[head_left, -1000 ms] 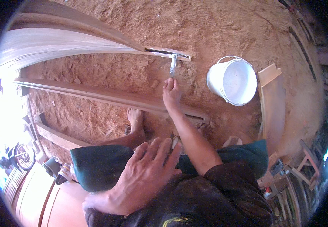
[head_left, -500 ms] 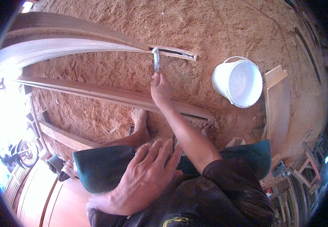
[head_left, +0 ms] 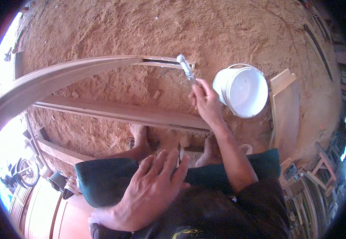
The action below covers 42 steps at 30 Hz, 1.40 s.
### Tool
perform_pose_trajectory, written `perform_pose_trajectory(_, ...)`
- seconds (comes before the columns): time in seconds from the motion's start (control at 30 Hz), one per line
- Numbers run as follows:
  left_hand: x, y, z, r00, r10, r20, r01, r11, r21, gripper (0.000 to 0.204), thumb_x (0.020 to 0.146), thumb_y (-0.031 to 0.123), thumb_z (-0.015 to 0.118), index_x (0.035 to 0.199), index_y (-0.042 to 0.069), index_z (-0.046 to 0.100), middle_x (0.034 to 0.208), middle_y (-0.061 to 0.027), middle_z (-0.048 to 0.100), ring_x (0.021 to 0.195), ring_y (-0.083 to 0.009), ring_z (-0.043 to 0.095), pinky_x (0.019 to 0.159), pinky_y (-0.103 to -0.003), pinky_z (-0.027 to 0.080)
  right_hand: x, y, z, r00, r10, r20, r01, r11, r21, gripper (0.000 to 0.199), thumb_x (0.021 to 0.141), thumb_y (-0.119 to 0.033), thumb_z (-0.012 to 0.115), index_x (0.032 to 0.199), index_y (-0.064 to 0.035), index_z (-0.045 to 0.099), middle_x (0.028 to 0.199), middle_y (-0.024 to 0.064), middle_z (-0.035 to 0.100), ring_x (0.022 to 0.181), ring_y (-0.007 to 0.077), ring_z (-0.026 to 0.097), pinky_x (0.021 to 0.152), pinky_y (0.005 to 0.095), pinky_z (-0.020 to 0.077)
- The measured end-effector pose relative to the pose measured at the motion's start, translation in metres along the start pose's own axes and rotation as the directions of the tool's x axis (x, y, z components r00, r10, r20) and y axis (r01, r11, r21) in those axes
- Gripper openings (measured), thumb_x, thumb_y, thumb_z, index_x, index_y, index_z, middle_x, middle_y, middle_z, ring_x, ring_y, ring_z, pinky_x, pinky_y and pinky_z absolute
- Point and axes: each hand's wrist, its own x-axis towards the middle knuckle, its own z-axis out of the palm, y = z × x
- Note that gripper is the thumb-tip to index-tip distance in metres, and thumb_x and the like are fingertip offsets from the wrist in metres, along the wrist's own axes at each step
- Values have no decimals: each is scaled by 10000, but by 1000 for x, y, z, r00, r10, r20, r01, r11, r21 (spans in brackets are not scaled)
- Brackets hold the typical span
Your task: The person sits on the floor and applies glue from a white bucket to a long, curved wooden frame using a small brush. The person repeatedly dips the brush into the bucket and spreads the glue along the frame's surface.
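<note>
Seen from the head camera, the right hand [head_left: 205, 100] reaches forward with its fingers curled tight around the handle of a paintbrush [head_left: 187, 70], thumb and forefinger pinching the lower end. The brush is slim and pale, smeared whitish-grey along its length, and it slants up and to the left from the hand; its tip lies at the end of a curved wooden frame piece [head_left: 81, 69], right where a dark slot shows in the wood. That curved piece sweeps from the left rim of the picture across to the brush, light in colour with a smooth, planed face. Below it a straight wooden plank [head_left: 117, 112] lies across the ground, running from the left toward the right wrist. Just to the right of the hand stands a white bucket [head_left: 242, 91], round and open, its inside white, near the knuckles but apart from them. A short board [head_left: 285, 107] lies just beside the bucket on its right. The ground is covered in reddish sawdust [head_left: 149, 28]. The left hand [head_left: 149, 191] rests flat on the person's lap, fingers spread and holding nothing, over dark green shorts [head_left: 101, 179]. Two bare feet [head_left: 141, 137] show beside the plank.
</note>
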Motion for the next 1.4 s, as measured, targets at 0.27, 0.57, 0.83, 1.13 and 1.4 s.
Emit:
perform_pose_trajectory(0.27,9,-1,-6,1000,8,3,-8,997,-74,688,930,326,750,1486,-33,563,1429,-249,607,1319,-386,615,1112,-480,502,-4,-39,-57,997,76,-22,-75,997,22,331,1086,-131,675,1413,-80,673,840,-3,683,645,47,597,555,249,480)
perform_pose_trajectory(0.57,-10,13,9,999,11,-35,-13,998,-55,699,936,334,732,1499,-41,555,1443,-236,598,1354,-378,595,1133,-496,481,18,-76,-94,984,-94,152,158,856,-492,344,990,-183,770,1319,-83,767,929,142,793,775,222,776,694,368,584)
perform_pose_trajectory(0.83,-35,25,28,992,49,-119,-44,998,40,632,986,336,660,1512,-2,566,1452,-221,627,1365,-385,597,1163,-513,472,39,-118,-88,951,-42,307,297,402,-866,288,984,-203,760,1229,-62,815,1100,221,807,1034,355,788,933,447,595)
perform_pose_trajectory(1.13,-63,30,34,975,76,-210,-58,994,88,594,970,275,541,1455,-62,605,1477,-279,627,1309,-377,627,1137,-508,476,72,-135,-53,912,38,408,395,180,-901,233,952,-151,750,1149,-66,842,1070,220,802,1033,391,776,929,489,594)
perform_pose_trajectory(1.4,-66,24,24,978,84,-190,-76,996,53,591,987,275,634,1509,1,596,1434,-226,649,1341,-381,636,1115,-524,515,94,-144,-48,867,93,489,492,-9,-870,221,904,-165,774,1093,-89,859,1029,210,802,997,382,779,890,496,601)
